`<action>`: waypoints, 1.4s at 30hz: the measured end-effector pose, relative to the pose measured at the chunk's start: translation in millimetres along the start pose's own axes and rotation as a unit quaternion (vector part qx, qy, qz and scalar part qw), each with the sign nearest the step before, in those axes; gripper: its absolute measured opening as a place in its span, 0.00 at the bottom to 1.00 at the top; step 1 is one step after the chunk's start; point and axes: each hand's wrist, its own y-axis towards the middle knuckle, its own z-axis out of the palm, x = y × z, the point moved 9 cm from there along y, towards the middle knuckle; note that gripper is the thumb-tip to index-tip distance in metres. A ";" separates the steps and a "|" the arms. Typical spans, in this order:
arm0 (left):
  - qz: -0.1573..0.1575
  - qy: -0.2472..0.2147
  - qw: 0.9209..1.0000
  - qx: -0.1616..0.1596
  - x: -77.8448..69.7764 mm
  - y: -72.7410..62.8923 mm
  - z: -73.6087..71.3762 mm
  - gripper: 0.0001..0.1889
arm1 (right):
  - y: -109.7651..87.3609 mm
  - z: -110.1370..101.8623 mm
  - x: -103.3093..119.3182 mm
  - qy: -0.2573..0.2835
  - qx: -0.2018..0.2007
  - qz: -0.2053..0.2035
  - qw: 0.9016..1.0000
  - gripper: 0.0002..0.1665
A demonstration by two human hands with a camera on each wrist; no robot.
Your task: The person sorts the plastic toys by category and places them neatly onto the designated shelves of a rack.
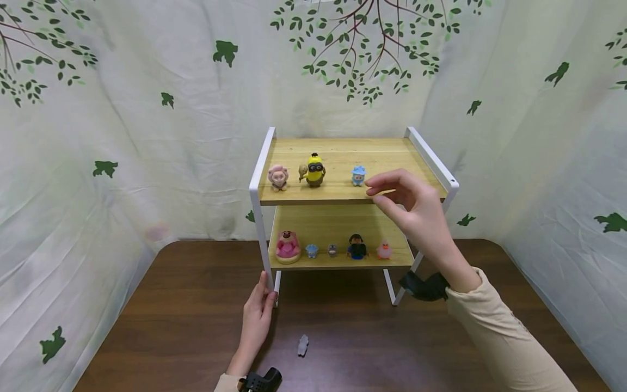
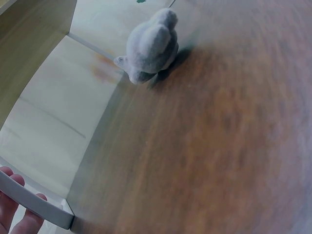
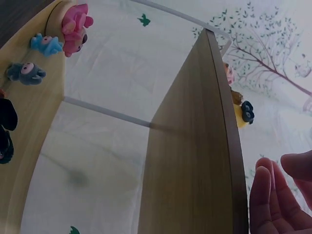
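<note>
My right hand [image 1: 411, 204] hovers at the front right of the upper shelf [image 1: 338, 147], its thumb and bent fingertips apart with nothing between them. Just left of those fingertips stands a small figurine in a light-blue hat [image 1: 358, 175]. In the right wrist view, the fingers [image 3: 275, 200] show beside the board's front edge. My left hand [image 1: 257, 313] rests against the white left leg [image 1: 263, 239] of the rack, fingers fairly straight along its outer side. A small grey figurine [image 1: 303, 345] lies on the table; it also appears in the left wrist view.
Also on the upper board are a pink figurine [image 1: 278, 178] and a yellow Minion figurine [image 1: 315, 171]. The lower shelf [image 1: 338, 218] carries a pink bear [image 1: 288, 246], a dark-haired figurine [image 1: 357, 247], a pink chick-like figurine [image 1: 384, 250] and two tiny ones. Leaf-printed cloth [image 1: 196, 136] surrounds the brown table [image 1: 196, 305].
</note>
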 end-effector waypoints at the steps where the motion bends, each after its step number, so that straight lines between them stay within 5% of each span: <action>1: 0.000 0.001 1.000 0.000 -0.2 0.2 0.0 0.40 | -1.2 1.0 0.0 0.001 0.002 -0.001 1.000 0.13; 42: -0.008 -0.007 1.000 0.005 0.3 0.5 1.1 0.41 | -55.4 46.1 -23.9 0.054 0.072 0.013 0.996 0.14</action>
